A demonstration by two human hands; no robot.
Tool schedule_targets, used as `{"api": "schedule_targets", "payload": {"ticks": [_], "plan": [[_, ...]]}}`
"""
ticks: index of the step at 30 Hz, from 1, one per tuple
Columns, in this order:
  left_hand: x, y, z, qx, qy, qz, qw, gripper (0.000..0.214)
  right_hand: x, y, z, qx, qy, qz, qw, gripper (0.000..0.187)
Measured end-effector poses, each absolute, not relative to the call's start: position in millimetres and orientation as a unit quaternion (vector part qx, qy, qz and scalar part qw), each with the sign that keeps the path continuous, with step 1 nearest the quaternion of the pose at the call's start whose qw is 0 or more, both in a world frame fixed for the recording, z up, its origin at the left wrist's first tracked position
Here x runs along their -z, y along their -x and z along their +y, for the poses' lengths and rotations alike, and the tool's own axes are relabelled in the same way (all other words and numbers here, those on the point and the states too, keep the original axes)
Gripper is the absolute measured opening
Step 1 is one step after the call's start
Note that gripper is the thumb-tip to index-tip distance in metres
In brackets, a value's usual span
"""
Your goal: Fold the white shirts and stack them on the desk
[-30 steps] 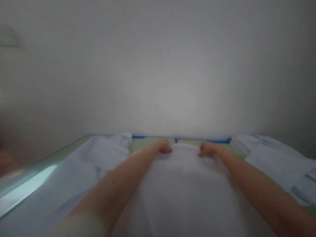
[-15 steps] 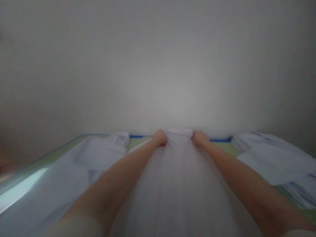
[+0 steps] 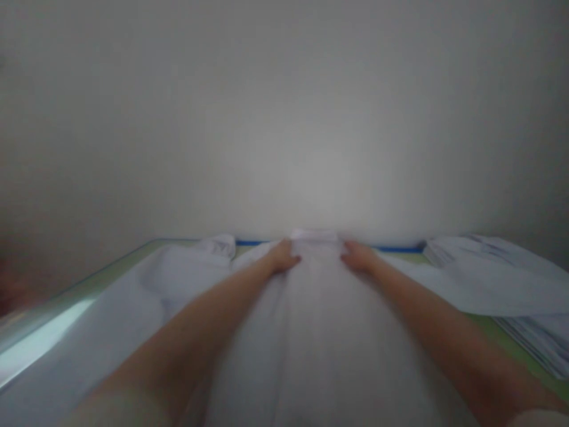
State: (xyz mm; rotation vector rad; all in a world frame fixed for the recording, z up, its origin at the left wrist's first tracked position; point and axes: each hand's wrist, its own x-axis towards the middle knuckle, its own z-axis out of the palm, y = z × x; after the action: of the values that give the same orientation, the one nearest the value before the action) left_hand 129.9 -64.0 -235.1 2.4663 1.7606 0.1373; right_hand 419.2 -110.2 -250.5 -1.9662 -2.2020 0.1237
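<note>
A white shirt lies stretched toward me over the table, its collar-like top edge near the wall. My left hand grips the cloth just left of that edge, with the thumb on top and the other fingers partly hidden. On the opposite side, my right hand pinches the cloth in the same way. White cloth like a sleeve spreads out beyond each forearm. The picture is blurred, so seams and buttons cannot be made out.
More white garments lie crumpled on the left. At right is a stack of folded white cloth. The green tabletop has a blue edge against a grey wall. A blurred hand-like shape shows at far left.
Both hands have loosened from fists to a flatter hold, thumbs showing. The shirt's top has shifted slightly left and lies flatter, and a sleeve-like part now spreads to the right.
</note>
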Motion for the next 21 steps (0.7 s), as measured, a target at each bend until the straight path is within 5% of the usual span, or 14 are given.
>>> {"api": "schedule_targets", "payload": {"ticks": [15,21], "plan": [[240.0,-203.7,-170.0,0.017,-0.896,0.436,0.081,0.106,274.9,-452.9,-190.3,-0.07,0.604,-0.794,0.013,0.087],[233.8,-164.7,-170.4,0.026,-0.883,0.465,0.062,0.106,271.1,-512.4,-204.7,-0.093,0.684,-0.723,-0.007,0.079]]}}
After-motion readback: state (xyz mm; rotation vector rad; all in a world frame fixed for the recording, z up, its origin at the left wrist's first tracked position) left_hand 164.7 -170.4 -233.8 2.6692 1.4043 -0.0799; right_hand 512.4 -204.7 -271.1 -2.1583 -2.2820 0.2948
